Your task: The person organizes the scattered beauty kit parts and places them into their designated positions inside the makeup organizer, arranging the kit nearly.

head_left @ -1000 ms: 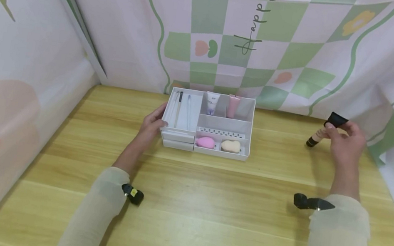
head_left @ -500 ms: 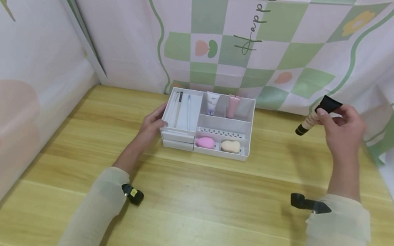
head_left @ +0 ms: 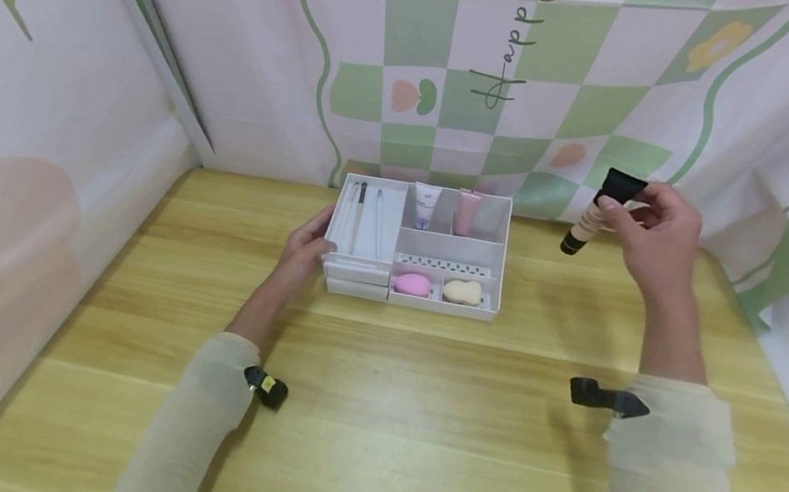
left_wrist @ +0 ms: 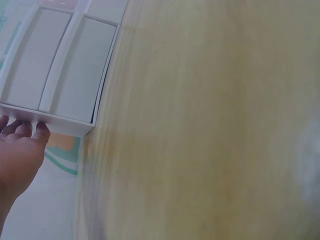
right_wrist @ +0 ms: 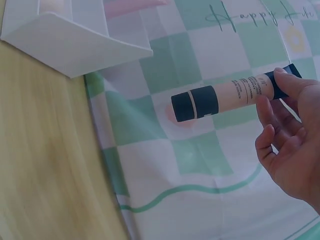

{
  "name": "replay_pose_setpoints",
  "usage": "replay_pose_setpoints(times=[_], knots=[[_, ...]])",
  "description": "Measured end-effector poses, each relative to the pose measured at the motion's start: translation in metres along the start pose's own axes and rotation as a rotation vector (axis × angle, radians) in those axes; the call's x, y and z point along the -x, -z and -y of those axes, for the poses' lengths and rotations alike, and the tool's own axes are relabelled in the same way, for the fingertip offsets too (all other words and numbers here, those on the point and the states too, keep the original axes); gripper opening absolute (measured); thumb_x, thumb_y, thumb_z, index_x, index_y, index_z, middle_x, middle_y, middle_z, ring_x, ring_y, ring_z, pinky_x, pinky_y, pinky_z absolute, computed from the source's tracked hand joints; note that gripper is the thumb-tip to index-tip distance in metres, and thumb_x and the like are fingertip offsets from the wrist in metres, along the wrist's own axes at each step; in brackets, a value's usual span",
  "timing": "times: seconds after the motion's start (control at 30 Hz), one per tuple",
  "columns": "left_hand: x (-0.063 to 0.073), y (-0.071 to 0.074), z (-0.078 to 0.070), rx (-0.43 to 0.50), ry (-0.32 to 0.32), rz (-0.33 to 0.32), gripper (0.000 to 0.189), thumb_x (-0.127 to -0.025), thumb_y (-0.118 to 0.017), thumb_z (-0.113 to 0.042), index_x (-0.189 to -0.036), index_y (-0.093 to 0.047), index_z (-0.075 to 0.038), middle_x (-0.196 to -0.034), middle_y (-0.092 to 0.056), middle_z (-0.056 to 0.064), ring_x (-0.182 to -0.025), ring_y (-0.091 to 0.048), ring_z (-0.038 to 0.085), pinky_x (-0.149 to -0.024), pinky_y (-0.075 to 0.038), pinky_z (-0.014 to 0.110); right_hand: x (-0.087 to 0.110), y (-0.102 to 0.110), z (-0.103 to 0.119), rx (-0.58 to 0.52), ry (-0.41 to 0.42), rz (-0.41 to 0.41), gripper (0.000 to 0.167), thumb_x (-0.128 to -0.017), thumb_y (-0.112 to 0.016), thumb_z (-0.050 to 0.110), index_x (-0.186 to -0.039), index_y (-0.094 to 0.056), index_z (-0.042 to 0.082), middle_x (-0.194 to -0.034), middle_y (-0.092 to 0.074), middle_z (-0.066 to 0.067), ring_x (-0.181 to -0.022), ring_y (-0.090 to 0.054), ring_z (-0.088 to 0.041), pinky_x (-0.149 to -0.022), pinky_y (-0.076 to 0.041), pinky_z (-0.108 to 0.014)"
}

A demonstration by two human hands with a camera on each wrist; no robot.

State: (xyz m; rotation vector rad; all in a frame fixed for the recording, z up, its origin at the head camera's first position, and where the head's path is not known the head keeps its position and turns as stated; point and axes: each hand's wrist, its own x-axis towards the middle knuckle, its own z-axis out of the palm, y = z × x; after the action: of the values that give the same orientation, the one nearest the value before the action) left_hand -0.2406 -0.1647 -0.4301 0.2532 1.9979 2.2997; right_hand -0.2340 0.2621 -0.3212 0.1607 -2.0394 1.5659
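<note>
In the head view my right hand pinches the flat end of a beige cosmetic tube between thumb and fingers. The tube tilts with its black cap down and to the left, raised over the table, right of a white desktop organizer. My left hand rests its fingers against the organizer's left side; the left wrist view shows the fingertips touching that side wall. Within the organizer stand a white tube and a pink tube. A pink makeup sponge and a beige sponge lie in its front compartments.
Slim brushes lie in the organizer's left top tray, above two drawers. The wooden table meets a patterned cloth close behind the organizer. More cloth hangs along both sides.
My right hand has lifted the beige tube from near the tabletop and carried it leftward, toward the organizer. My left hand and the organizer have stayed put.
</note>
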Motion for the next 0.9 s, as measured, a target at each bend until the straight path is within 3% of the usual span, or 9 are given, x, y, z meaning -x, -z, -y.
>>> replay_pose_setpoints(times=[0.17, 0.5, 0.9], knots=[[0.000, 0.000, 0.000, 0.003, 0.003, -0.001, 0.074, -0.089, -0.047, 0.003, -0.160, -0.026, -0.004, -0.171, -0.023, 0.011, -0.158, -0.025, 0.028, -0.130, -0.025, 0.043, -0.005, -0.013, 0.003, -0.105, 0.021, 0.086, 0.019, -0.085, -0.074, -0.003, -0.092, -0.074, 0.014, -0.087, -0.072, 0.012, -0.059, -0.062, 0.000, -0.050, -0.046, -0.009], [0.000, 0.000, -0.001, 0.013, 0.006, 0.001, 0.074, -0.089, -0.046, 0.004, -0.160, -0.025, -0.004, -0.171, -0.023, 0.012, -0.158, -0.025, 0.029, -0.130, -0.026, 0.044, -0.019, -0.037, 0.007, 0.038, -0.011, 0.160, 0.016, -0.088, -0.076, 0.007, -0.098, -0.073, 0.019, -0.089, -0.070, 0.020, -0.063, -0.058, -0.002, -0.047, -0.037, -0.014], [0.000, 0.000, -0.001, 0.005, 0.014, -0.005, 0.074, -0.089, -0.048, 0.003, -0.160, -0.027, -0.006, -0.171, -0.024, 0.010, -0.158, -0.026, 0.028, -0.129, -0.027, 0.044, -0.022, -0.065, 0.003, 0.098, -0.050, 0.236, 0.010, -0.089, -0.076, 0.012, -0.094, -0.069, 0.018, -0.091, -0.063, 0.021, -0.074, -0.058, -0.002, -0.059, -0.045, -0.013]])
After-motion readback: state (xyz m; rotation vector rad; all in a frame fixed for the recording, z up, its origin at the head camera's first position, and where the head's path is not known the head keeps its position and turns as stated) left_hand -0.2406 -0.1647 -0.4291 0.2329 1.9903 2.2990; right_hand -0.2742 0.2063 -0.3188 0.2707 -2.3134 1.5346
